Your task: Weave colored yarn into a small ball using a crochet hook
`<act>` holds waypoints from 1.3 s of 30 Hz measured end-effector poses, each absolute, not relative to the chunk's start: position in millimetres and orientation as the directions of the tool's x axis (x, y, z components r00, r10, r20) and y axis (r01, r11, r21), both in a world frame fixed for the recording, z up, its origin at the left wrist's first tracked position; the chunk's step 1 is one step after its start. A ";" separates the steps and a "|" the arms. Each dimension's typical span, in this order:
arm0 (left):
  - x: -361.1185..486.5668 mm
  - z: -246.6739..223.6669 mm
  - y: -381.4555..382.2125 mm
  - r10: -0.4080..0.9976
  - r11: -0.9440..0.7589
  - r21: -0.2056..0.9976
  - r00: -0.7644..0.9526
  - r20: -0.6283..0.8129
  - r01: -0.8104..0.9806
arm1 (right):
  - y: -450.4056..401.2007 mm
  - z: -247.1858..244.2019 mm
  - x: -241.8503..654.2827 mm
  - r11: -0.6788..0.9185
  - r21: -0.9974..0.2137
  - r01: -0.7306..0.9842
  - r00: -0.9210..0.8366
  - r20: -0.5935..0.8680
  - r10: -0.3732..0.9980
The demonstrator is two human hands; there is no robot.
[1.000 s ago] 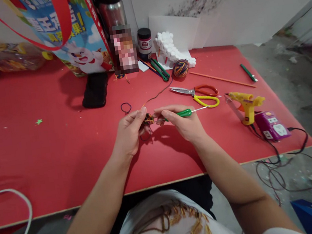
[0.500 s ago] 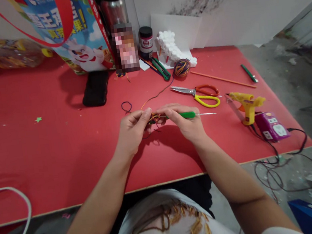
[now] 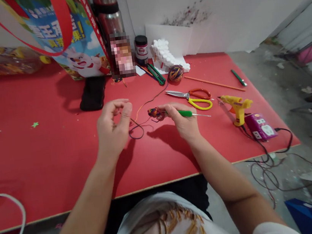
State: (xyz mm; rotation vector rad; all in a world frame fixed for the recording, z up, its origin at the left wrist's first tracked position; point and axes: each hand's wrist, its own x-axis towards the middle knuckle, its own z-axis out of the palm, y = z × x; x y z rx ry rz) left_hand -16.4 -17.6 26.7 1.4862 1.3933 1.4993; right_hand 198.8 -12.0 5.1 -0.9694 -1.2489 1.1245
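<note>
My right hand grips a crochet hook with a green handle; its thin metal end points right. At the same fingertips is a small crocheted piece of multicoloured yarn, partly hidden by the fingers. My left hand is to the left, apart from the piece, with fingers curled and the thumb raised. A yarn strand runs in a loop from between its fingers over the red table. Another stretch leads back to the multicoloured yarn ball.
Scissors, a yellow glue gun and a purple box with cords lie at right. Behind are a green cutter, a dark jar, a white bumpy model, a black phone and a printed bag.
My left hand has come off the crocheted piece and moved left, drawing a loop of yarn with it. My right hand still holds hook and piece. The whole view has shifted slightly.
</note>
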 end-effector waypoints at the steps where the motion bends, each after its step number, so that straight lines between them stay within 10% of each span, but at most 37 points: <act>1: -16.1 33.5 -17.0 0.948 -0.270 0.932 -0.105 0.302 0.240 | -13.4 8.5 198.9 0.240 -0.969 -0.063 -0.037 0.243 0.969; 11: -2.6 41.4 6.6 0.965 0.048 0.994 0.261 -0.020 -0.102 | 2.4 47.8 196.6 0.826 -0.558 0.082 -0.370 0.752 0.545; 17: -11.2 13.7 8.6 0.914 0.248 0.924 0.385 -0.125 -0.290 | 13.3 23.9 197.2 0.758 -0.646 0.086 -0.302 0.708 0.638; 27: -8.7 9.1 -0.6 0.952 0.203 0.978 0.244 -0.184 -0.051 | 12.5 7.3 207.0 0.533 -0.845 0.035 -0.256 0.508 0.822; 39: 6.9 8.3 -3.9 0.959 0.214 0.968 0.219 -0.182 -0.134 | 5.5 -0.9 205.1 0.591 -0.796 0.130 -0.262 0.548 0.795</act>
